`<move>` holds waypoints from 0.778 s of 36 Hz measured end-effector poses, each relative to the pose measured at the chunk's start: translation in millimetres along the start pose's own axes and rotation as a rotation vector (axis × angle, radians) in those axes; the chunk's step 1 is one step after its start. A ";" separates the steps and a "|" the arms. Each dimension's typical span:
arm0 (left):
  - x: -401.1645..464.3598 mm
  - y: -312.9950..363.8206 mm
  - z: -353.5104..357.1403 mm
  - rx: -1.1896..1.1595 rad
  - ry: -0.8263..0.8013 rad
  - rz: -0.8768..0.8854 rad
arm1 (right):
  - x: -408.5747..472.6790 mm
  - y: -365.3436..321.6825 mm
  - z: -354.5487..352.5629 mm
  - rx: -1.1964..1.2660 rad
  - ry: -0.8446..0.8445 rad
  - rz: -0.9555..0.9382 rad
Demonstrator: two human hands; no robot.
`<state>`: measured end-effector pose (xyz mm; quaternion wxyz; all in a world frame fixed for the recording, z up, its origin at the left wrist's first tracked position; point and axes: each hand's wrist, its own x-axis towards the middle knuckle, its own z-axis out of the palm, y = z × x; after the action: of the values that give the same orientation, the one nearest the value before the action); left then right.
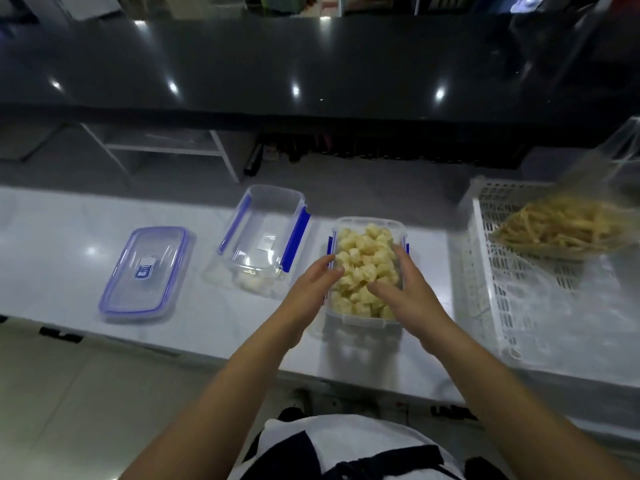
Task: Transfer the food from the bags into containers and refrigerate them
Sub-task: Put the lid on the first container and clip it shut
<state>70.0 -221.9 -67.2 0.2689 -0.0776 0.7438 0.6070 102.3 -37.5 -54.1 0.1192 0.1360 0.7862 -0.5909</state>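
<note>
Right now your left hand (317, 284) and right hand (403, 289) lie flat-fingered on the filled container (365, 271), gripping nothing, probably levelling its pale yellow chunks for a lid (143, 273), which lies leftward on the desk (214, 317); farther right, strips fill the basket (491, 271).

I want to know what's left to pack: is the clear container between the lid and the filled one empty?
Empty: its floor shows through the clear container, unlike the filled container.
</note>
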 end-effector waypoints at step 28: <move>-47.0 -105.9 -337.6 0.610 0.638 -0.184 | 65.4 -79.9 366.4 -0.978 -0.501 -0.297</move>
<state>53.2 -577.3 -95.2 0.0896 -0.2440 0.9244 0.2791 22.6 -406.2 -105.3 0.2666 -0.1914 0.9268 -0.1827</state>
